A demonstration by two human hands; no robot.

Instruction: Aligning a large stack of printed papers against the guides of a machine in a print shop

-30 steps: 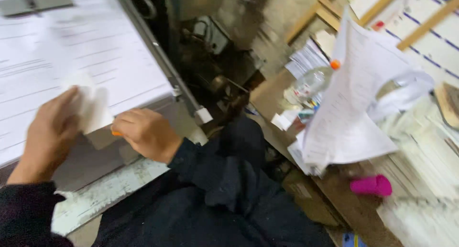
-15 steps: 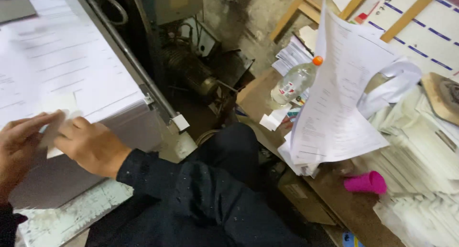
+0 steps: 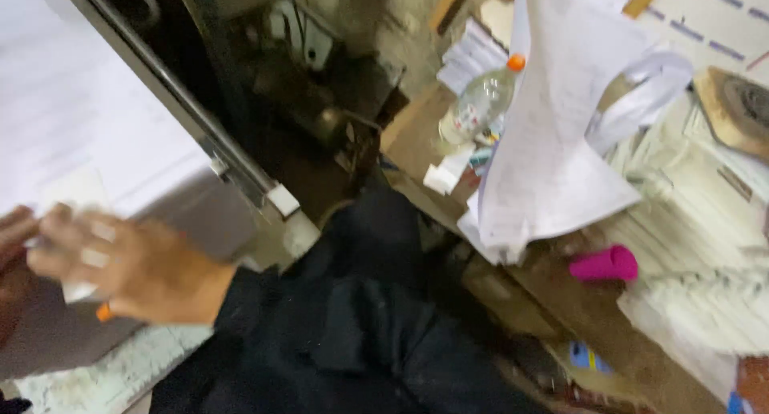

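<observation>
At lower left, on the white paper stack's [image 3: 88, 158] front edge, a small white paper piece [image 3: 76, 202] sits under the right hand's [image 3: 136, 266] curled fingers [image 3: 68, 250], pinched. Left hand [image 3: 12, 254] touches it, mostly cut off; grip unclear. Motion blur everywhere. Orange object [image 3: 104, 311] under the right hand, unidentifiable.

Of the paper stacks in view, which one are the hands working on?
The large white stack at far left, on the machine bed; both the right hand and left hand grip a small white piece at its front edge.
</observation>
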